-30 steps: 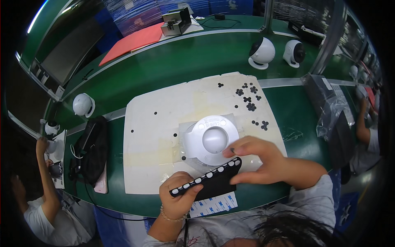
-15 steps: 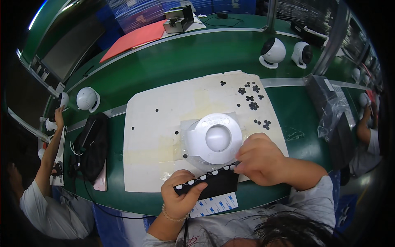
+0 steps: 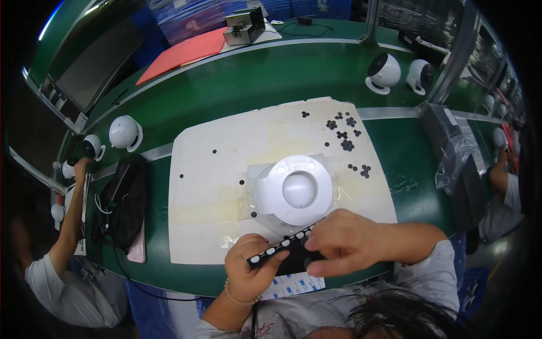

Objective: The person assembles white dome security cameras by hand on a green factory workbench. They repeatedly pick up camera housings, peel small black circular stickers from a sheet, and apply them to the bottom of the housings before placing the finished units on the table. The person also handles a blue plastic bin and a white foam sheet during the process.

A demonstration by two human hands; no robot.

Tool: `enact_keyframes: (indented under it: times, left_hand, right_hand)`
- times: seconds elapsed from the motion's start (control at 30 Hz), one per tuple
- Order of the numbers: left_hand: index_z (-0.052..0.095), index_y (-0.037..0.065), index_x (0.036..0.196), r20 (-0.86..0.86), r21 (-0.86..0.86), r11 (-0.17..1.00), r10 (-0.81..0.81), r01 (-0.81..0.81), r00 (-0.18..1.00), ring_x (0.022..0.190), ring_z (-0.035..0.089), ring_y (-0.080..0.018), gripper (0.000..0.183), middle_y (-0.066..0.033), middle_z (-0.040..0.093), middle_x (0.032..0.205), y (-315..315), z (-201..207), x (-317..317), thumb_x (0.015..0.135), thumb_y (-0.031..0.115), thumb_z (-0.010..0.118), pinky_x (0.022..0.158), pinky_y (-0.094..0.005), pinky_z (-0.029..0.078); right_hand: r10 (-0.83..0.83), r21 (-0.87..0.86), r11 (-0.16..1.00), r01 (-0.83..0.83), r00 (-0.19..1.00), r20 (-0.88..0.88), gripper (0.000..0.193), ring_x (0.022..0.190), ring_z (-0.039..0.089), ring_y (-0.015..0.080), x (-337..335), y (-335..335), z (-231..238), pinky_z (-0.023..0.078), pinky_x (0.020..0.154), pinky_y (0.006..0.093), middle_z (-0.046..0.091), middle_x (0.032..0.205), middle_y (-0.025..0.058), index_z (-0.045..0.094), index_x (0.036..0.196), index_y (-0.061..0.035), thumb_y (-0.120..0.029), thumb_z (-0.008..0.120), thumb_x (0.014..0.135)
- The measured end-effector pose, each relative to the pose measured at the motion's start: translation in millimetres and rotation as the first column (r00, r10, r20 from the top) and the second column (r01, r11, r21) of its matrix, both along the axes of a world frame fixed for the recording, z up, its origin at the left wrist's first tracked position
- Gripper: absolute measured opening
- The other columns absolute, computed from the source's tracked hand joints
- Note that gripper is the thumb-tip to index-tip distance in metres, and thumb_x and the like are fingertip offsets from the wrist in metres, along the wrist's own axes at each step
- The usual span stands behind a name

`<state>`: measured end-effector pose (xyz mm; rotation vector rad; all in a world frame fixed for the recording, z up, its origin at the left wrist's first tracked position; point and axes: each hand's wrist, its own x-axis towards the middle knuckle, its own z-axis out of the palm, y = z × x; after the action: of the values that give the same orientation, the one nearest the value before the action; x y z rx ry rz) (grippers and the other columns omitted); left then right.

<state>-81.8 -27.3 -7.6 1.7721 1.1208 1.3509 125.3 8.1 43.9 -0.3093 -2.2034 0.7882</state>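
My left hand (image 3: 246,268) grips a black strip of peel-off round pads (image 3: 286,243), thumb on top. A row of white spots runs along the strip's upper edge. My right hand (image 3: 345,240) is over the strip's right end, fingers bent, with a small dark round pad (image 3: 306,263) at its fingertips. Just beyond my hands lies a white round device base (image 3: 322,195) with a ring around a domed centre, on clear plastic film. Loose black round pads (image 3: 347,145) lie in clusters on the board's far right, and several single ones are on its left.
The pale board (image 3: 209,209) covers the green table. A white-and-blue printed sheet (image 3: 296,285) lies at the near edge. A black bag (image 3: 127,189) is at left. White ball-shaped cameras (image 3: 384,73) stand on the green belt beyond. Co-workers' arms (image 3: 66,214) reach in at left and right.
My right hand has shifted left and turned, its fingers moving off the strip's end. The strip tilts more steeply. White cameras on the belt have moved right.
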Motion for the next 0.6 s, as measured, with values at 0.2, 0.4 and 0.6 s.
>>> enact_keyframes:
  times: [0.2,0.4,0.6]
  left_hand:
    - [0.065,0.003,0.073,-0.275,0.203,0.976,0.132,-0.076,0.952,0.104,0.045,-0.0278,0.016,-0.0153,0.052,0.111,3,19,4,0.061,0.007,0.073,0.084,-0.0374,0.036]
    - [0.068,0.007,0.074,-0.393,0.144,0.989,0.039,0.02,0.919,0.117,0.039,-0.0294,0.017,-0.0125,0.045,0.129,6,7,1,0.059,0.011,0.072,0.089,-0.0377,0.031]
    - [0.068,0.008,0.076,-0.391,0.179,0.984,0.045,0.028,0.919,0.115,0.041,-0.0281,0.019,-0.0106,0.047,0.126,3,1,1,0.058,0.012,0.072,0.086,-0.0371,0.032]
  right_hand:
    - [-0.363,0.172,0.902,0.396,0.911,-0.194,0.038,0.073,0.05,0.0155,10,13,-12,0.042,0.066,0.0249,0.05,0.094,0.0118,0.04,0.116,0.0001,0.006,0.05,0.079]
    - [-0.379,-0.468,0.844,0.263,0.909,-0.174,0.057,0.082,0.047,0.0111,10,49,-7,0.043,0.076,0.025,0.037,0.117,0.0153,0.021,0.13,-0.0031,0.011,0.043,0.079]
    - [-0.339,-0.484,0.846,0.225,0.926,-0.163,0.058,0.079,0.047,0.0105,11,48,-8,0.043,0.075,0.0245,0.039,0.117,0.015,0.021,0.131,-0.0031,0.011,0.043,0.079]
